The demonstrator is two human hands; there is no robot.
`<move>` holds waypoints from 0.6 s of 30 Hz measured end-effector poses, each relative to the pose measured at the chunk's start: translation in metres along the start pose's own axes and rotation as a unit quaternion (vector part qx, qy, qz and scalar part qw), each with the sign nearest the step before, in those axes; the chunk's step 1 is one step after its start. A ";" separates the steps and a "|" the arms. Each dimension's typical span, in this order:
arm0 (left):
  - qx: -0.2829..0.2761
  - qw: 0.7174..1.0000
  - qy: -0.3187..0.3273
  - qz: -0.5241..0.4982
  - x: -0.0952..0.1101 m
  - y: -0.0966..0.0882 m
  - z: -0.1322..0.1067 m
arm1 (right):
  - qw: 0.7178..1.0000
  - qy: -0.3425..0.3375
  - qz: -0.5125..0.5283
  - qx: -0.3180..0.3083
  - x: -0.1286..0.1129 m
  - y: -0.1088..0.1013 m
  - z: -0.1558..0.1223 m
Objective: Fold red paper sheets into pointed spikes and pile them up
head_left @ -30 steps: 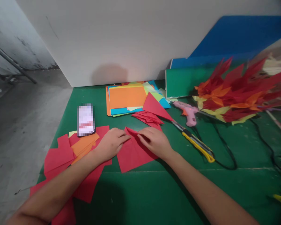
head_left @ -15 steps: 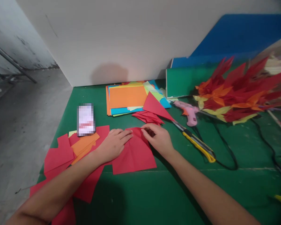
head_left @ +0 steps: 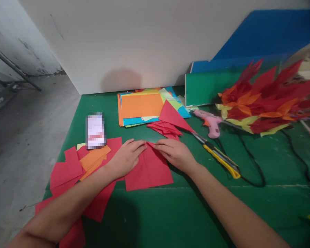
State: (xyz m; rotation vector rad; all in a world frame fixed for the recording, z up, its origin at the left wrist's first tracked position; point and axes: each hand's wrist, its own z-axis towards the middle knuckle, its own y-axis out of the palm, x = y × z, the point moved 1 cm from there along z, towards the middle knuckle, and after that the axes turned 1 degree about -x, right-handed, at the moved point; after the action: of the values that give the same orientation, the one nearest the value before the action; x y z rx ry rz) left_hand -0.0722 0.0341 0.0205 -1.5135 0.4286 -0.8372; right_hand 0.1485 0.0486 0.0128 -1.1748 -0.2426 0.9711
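Note:
A creased sheet of red paper (head_left: pixel 150 172) lies on the green table between my hands. My left hand (head_left: pixel 126 155) rests on its upper left part, fingers together and bent down at the top edge. My right hand (head_left: pixel 177 153) pinches the upper right side, where the paper is folded over towards a point at the top. The fingertips of both hands are close together there; the thumbs are partly hidden. Just beyond lie a small pile of folded red pieces (head_left: pixel 164 128) and a red paper triangle (head_left: pixel 174 115).
On the left are red sheets (head_left: pixel 65 174), orange strips (head_left: pixel 94 160) and a phone (head_left: pixel 96 131). Behind sits a coloured paper stack (head_left: pixel 142 106). To the right are a yellow cutter knife (head_left: pixel 219 158), a pink glue gun (head_left: pixel 210 122) with its cord, and a flame-like paper arrangement (head_left: pixel 263 100).
My right hand's fingers have flattened down from a rounded pinch, and the upper right edge of the red paper is folded further inward. My left hand stays nearly in place.

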 end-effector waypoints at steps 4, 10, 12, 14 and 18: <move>0.009 1.000 0.005 -0.002 0.000 0.001 -0.001 | 1.000 -0.015 -0.011 -0.007 0.002 0.001 -0.003; 0.002 1.000 0.009 -0.004 -0.001 0.004 -0.001 | 0.999 -0.041 -0.028 -0.019 0.006 0.003 -0.005; 0.002 1.000 0.008 -0.003 -0.001 0.005 -0.001 | 0.997 -0.062 -0.037 -0.011 0.006 0.002 -0.004; 0.004 1.000 0.009 -0.003 -0.001 0.005 -0.001 | 0.996 -0.080 -0.046 -0.003 0.004 0.000 -0.002; 0.001 1.000 0.005 0.000 -0.001 0.006 -0.002 | 0.995 -0.088 -0.055 -0.007 0.003 -0.001 -0.001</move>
State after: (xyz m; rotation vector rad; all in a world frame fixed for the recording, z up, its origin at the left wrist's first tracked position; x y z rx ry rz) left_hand -0.0725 0.0327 0.0142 -1.5071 0.4350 -0.8458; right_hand 0.1519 0.0501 0.0124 -1.0771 -0.4518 0.9776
